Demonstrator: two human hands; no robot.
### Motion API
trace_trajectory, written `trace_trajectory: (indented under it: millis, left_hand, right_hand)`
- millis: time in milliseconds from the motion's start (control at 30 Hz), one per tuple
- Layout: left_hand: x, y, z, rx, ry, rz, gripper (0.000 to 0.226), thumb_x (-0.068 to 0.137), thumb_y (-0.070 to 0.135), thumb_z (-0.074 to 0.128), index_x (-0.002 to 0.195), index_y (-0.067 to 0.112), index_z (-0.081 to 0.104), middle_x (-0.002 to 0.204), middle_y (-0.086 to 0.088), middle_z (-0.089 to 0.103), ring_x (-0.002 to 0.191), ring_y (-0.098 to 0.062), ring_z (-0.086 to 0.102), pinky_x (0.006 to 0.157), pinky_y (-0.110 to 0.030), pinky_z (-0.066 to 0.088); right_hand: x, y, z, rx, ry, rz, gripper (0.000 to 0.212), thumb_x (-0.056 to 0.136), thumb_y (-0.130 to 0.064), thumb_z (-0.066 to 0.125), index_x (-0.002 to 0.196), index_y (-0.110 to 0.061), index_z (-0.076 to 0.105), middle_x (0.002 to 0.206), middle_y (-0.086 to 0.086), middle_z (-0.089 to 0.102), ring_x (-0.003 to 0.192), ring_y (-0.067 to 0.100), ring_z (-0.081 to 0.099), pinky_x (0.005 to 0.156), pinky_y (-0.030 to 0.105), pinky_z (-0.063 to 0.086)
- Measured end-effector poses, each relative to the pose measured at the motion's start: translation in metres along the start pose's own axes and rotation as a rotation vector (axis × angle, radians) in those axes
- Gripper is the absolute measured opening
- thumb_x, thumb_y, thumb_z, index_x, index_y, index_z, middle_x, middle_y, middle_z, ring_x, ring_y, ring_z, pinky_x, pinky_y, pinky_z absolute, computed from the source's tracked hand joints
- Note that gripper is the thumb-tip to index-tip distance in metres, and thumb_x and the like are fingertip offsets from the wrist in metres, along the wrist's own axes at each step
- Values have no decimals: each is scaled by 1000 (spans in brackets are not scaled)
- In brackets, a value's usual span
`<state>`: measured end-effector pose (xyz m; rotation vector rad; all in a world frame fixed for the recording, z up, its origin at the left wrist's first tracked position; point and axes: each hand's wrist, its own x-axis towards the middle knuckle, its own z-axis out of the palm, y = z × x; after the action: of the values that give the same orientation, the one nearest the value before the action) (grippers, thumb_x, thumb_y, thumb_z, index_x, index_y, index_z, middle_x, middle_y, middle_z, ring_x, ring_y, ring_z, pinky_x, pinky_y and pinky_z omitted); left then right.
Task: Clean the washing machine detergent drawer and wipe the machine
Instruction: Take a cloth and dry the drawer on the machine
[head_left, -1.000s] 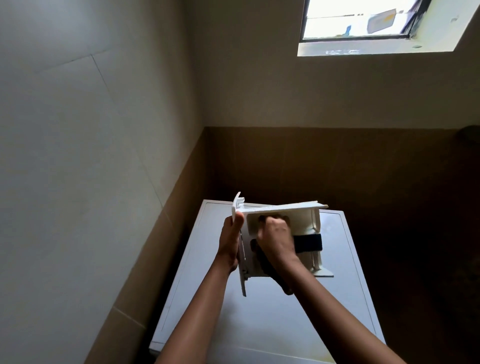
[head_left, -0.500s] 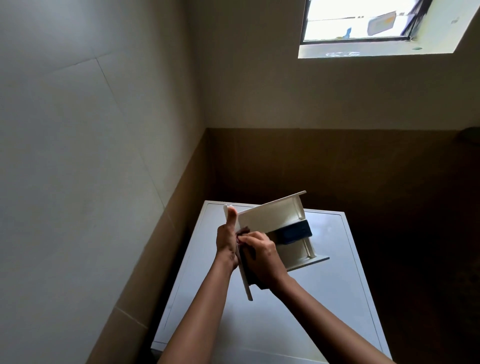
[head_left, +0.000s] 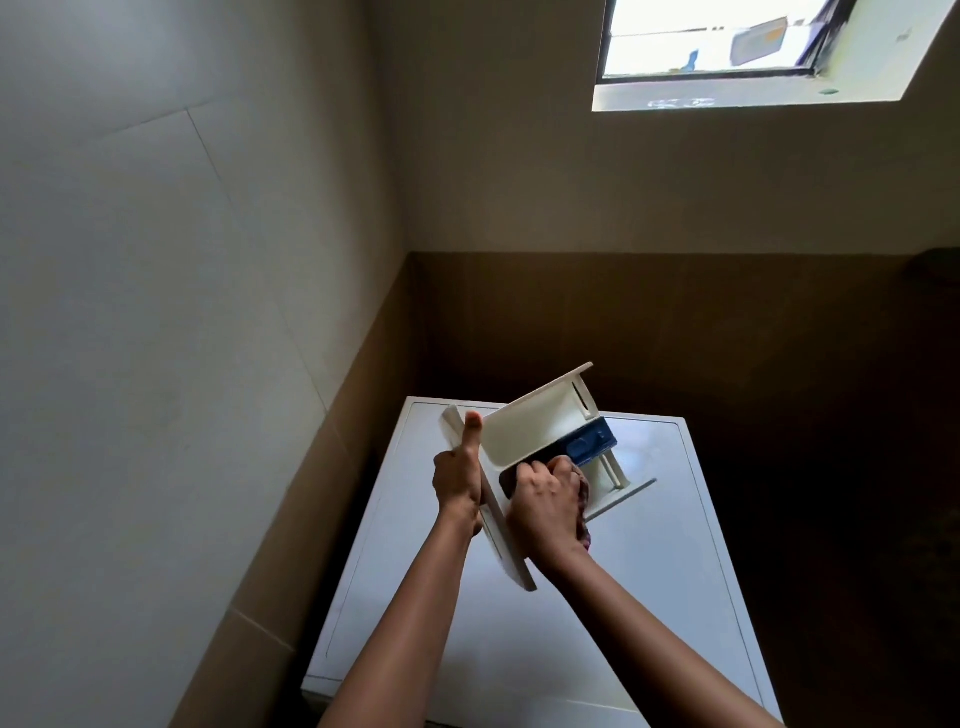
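The white detergent drawer (head_left: 530, 431) is held in the air above the washing machine (head_left: 519, 649), tilted with its open side toward me. A blue insert (head_left: 592, 441) sits in its far compartment. My left hand (head_left: 460, 475) grips the drawer's front panel, thumb pointing up along it. My right hand (head_left: 545, 506) is inside the drawer, closed on a reddish cloth (head_left: 583, 499) that peeks out at the right of the fingers. Most of the cloth is hidden by the hand.
The machine stands in a corner, with a pale tiled wall (head_left: 182, 312) close on the left and a brown tiled wall (head_left: 675, 338) behind. A bright window (head_left: 717, 41) is high up at the right. The space right of the machine is dark.
The drawer has tipped so its far end points higher up and to the right. My right hand with the cloth has slid from the panel's inner face deeper into the drawer.
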<state>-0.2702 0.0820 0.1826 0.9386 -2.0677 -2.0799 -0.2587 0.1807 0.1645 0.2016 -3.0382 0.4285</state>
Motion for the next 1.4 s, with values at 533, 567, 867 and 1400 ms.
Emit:
trace_trajectory:
  millis: [533,567,867,1400]
  left_hand:
    - [4,-5,-17,31,106,-60,77,78,74,46,99,1,56,81,-9,55,63,-15,49,52,-26,41]
    - [6,-5,-20,18,100,-70,76,80,74,47,99,1,57,81,-9,55,64,-16,49,52,-26,37]
    - [14,-5,-31,-64,122,-91,71,81,70,49,102,3,57,73,-4,50,62,-14,46,83,-45,53]
    - [-4,-8,-35,-239,168,-55,85,65,78,51,101,1,58,90,-14,63,77,-22,57,61,-27,45]
  right_hand:
    - [-21,11,2,974,-293,73,23,85,-3,55,106,-14,55,97,-5,64,94,11,62,83,22,52]
    - [-22,13,0,1055,-273,99,22,86,-2,55,104,-16,55,97,-4,64,94,12,63,84,27,53]
    - [-14,44,8,398,246,164,14,85,-5,54,98,-8,53,90,12,63,87,29,54,64,32,42]
    - [-28,17,39,411,-266,-270,25,80,-21,60,104,-13,58,104,3,64,98,25,50,74,28,39]
